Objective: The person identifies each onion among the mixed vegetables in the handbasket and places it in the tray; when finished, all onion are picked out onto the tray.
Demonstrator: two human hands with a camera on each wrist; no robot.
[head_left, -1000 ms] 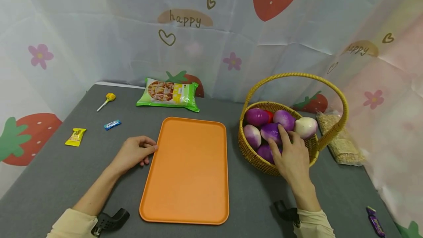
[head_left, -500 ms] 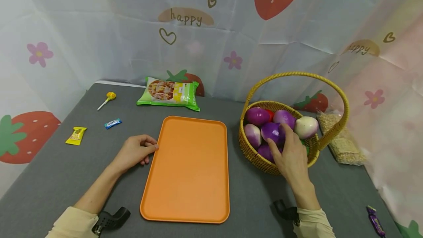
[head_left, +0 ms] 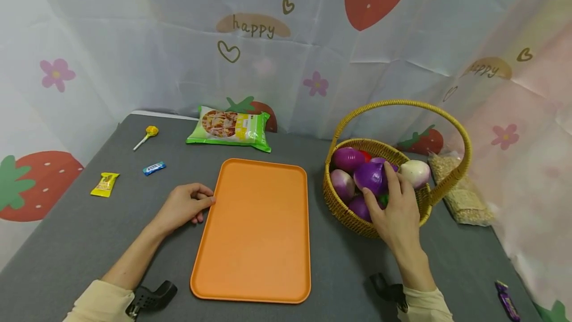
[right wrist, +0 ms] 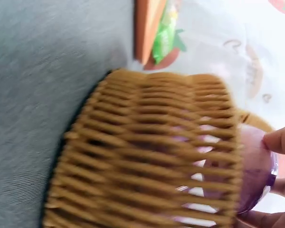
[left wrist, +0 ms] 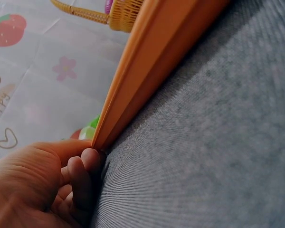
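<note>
1. Reference: the head view, with 12 o'clock at the far edge of the counter (head_left: 339, 272).
2. Right hand (head_left: 397, 215): clamped on a purple onion (head_left: 370, 178), thumb on its near side, fingers on its 3 o'clock side. The right wrist view confirms the contact.
3. Onion location: at the middle of the pile in the wicker basket (head_left: 348, 221), which stands at 2 o'clock from the orange tray (head_left: 252, 227). A white onion (head_left: 414, 173) sits at 3 o'clock from it.
4. Change over the last second: the held onion has risen slightly and now covers more of the rear purple onion (head_left: 380, 160). A green item (head_left: 383, 200), hidden by the hand one second ago, now shows at 5 o'clock. What it is cannot be told.
5. Significance (judgement): contact has become a working grip, and the onion appears to be separating from its neighbours. It is not yet clear of the basket.
6. Left hand (head_left: 185, 207): thumb and forefinger together on the tray rim at 10 o'clock; position unchanged. This probably steadies the tray, whose surface carries nothing.
</note>
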